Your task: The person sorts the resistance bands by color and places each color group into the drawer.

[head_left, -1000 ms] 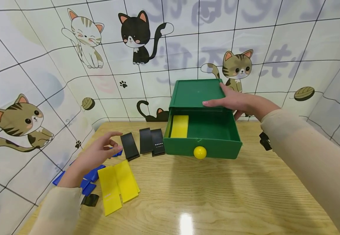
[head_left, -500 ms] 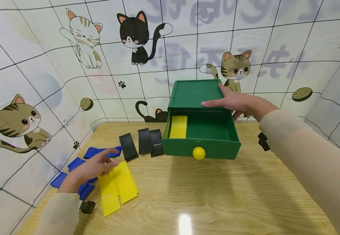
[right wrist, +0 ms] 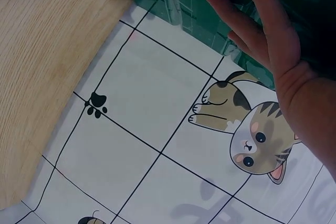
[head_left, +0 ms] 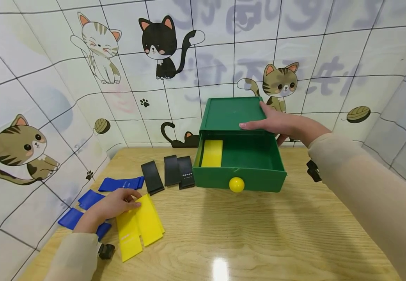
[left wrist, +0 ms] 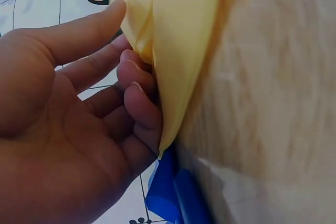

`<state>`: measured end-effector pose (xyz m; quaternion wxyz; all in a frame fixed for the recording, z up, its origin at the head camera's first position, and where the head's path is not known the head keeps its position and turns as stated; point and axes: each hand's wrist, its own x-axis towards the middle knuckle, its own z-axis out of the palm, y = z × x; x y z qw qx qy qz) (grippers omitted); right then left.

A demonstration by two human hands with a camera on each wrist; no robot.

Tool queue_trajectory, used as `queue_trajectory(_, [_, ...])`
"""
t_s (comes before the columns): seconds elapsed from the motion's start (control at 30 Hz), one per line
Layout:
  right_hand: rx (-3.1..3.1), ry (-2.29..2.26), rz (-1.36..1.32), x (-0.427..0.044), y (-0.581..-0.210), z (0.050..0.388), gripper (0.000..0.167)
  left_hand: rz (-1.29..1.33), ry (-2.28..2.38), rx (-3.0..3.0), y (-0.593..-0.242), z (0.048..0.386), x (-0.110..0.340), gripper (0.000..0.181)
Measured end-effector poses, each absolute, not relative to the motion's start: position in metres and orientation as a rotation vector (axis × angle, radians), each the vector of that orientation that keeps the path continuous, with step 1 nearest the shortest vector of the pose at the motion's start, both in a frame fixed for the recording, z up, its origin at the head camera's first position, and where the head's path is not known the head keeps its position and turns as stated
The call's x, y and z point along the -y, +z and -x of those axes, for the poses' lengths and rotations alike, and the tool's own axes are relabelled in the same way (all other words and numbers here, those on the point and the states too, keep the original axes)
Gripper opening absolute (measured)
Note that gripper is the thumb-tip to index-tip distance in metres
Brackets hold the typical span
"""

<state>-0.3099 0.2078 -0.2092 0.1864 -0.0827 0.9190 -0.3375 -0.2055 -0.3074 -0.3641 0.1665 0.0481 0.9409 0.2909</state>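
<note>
My left hand pinches the upper edge of a flat yellow resistance band between thumb and fingers. In the left wrist view, that yellow band bends beside the fingertips. Another yellow band lies alongside, partly under the hand. My right hand grips the top right of a green drawer box, thumb across its top and other fingers down its side. The box's drawer is pulled out. A folded yellow band lies at the drawer's left side. Green plastic meets the right hand in the right wrist view.
Several blue bands lie left of and behind the left hand. Black bands are behind the yellow ones, left of the box. A yellow knob sticks out from the drawer's front. Cat-printed cloth surrounds the wooden table.
My left hand has come down and toward me, from beside the black band onto the yellow bands, and its fingers have closed on one. The right hand stays on the box.
</note>
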Motion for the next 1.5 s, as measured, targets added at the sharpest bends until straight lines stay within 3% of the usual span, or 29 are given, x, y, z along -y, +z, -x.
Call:
queue_trajectory(0.73, [-2.569, -0.952, 0.241, -0.212, -0.209, 0.326, 0.129, -0.158, 0.850, -2.689, -0.332, 0.194, 0.290, 0.022])
queue_trajectory(1.5, [-2.572, -0.965, 0.264, -0.213, -0.210, 0.330, 0.128, -0.047, 0.833, -2.806, -0.329, 0.196, 0.284, 0.028])
